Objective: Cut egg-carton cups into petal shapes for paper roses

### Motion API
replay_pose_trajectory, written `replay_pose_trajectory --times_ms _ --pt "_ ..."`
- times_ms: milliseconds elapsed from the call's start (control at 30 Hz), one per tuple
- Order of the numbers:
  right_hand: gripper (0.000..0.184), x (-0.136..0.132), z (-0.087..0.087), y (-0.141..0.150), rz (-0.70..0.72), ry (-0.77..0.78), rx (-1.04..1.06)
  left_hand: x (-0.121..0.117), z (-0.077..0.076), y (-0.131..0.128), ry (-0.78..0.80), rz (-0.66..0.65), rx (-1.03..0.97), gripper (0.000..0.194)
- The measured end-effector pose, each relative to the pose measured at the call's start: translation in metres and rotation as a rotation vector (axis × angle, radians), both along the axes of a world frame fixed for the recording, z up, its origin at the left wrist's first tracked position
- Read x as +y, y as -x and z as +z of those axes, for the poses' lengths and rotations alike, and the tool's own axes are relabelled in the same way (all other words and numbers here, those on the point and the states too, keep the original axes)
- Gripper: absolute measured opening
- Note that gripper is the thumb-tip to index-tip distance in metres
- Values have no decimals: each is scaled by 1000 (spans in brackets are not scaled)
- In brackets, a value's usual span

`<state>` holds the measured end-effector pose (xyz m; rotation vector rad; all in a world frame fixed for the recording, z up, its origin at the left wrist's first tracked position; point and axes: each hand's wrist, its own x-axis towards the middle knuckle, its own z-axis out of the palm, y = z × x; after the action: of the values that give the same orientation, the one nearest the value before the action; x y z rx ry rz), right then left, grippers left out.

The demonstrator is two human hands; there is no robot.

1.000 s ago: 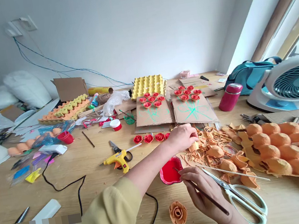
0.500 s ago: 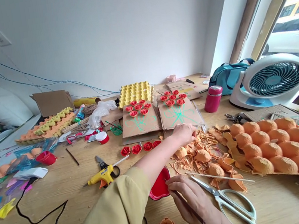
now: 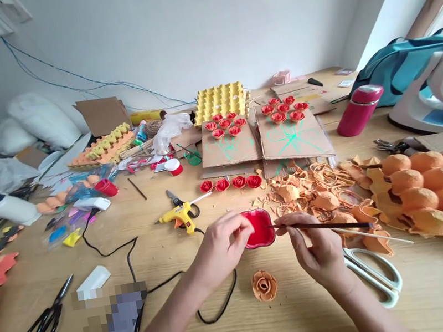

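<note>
My left hand grips the left rim of a small red paint cup on the wooden table. My right hand pinches a thin dark paintbrush held almost level, its tip at the cup's right edge. An unpainted orange paper rose lies just in front of the cup, between my wrists. A row of red painted roses sits behind the cup.
Orange egg-carton scraps and an orange egg tray fill the right. White scissors lie by my right wrist. A yellow glue gun with black cord, black scissors and cardboard panels with red roses surround the spot.
My left hand has come back from the orange scraps to the red cup and taken hold of it. My right hand raised the brush to level. The camera view shifted left.
</note>
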<state>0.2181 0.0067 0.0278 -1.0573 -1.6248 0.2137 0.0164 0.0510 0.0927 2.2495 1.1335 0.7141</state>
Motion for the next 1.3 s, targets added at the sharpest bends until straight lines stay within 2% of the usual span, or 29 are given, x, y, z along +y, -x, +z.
replay_pose_trajectory --times_ms 67,133,267,367,533,700,967,1133,1300 --pt "20 -2 -1 0 1 6 -8 -33 -20 17 72 59 -15 14" --pt "20 -3 -3 1 8 9 -12 -59 -40 24 126 104 4 7" --pt "20 -5 -5 3 16 66 14 -86 -67 20 171 108 75 54" --pt "17 -7 -8 3 44 119 52 -89 -78 14 176 84 109 70" --pt "13 -9 -15 1 27 173 94 -86 -86 6 196 31 118 56" --pt "14 -9 -18 -2 -1 158 72 -89 -88 7 191 23 -28 52" --pt "21 -10 -19 -3 44 145 -25 -84 -94 16 167 144 -263 59" --pt "24 -10 -21 -2 58 143 -43 -80 -100 15 184 219 -307 64" --pt "24 -9 -18 0 105 146 -51 -80 -102 14 198 234 -317 59"
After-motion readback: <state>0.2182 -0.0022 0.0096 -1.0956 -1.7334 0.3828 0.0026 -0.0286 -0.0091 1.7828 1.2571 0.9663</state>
